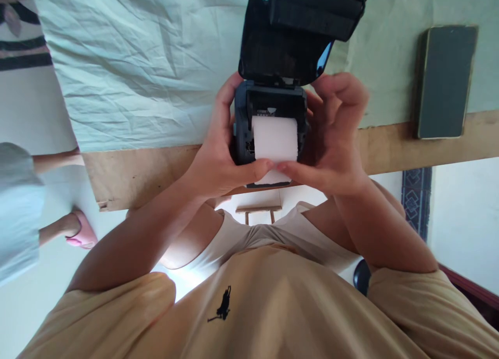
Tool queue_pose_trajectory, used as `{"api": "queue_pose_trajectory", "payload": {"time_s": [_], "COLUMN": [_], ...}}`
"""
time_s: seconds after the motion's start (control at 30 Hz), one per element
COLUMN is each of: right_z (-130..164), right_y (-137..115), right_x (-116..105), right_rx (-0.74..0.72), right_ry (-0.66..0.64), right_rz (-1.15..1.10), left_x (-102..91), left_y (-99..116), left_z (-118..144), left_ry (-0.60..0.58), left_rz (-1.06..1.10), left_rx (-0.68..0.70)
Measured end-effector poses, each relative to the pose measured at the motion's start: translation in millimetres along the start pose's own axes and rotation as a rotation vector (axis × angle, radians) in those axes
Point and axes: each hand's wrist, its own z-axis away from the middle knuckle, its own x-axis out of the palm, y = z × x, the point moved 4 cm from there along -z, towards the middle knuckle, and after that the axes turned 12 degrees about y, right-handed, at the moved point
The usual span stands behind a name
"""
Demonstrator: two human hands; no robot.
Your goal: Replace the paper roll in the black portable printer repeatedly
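One dark printer (277, 93), lid (286, 55) raised, at table (148, 174) edge; one white paper roll (275, 138) inside. Left hand (218, 146) and right hand (339, 135) clasp printer's sides, two thumbs (259, 168) on roll. One phone (447, 81) right of printer.

no legible text or numbers

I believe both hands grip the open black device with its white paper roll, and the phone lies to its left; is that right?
Only the side is wrong: the head view shows the phone lying to the right of the black device, beyond the right hand.
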Motion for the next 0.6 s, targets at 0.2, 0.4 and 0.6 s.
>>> {"api": "queue_pose_trajectory", "payload": {"time_s": [0.2,0.4,0.6], "right_z": [-28,-19,-12], "right_y": [-4,-6,-6], "right_x": [0,1,-4], "right_rx": [0.111,0.123,0.028], "right_ry": [0.196,0.113,-0.056], "right_rz": [-0.566,-0.416,-0.084], "left_x": [-5.0,-4.5,2.2], "left_y": [-4,-5,-3], "left_z": [-2,0,7], "left_ry": [-0.044,-0.074,-0.065], "left_rz": [0.029,0.178,0.285], "left_rx": [0.023,-0.019,-0.109]}}
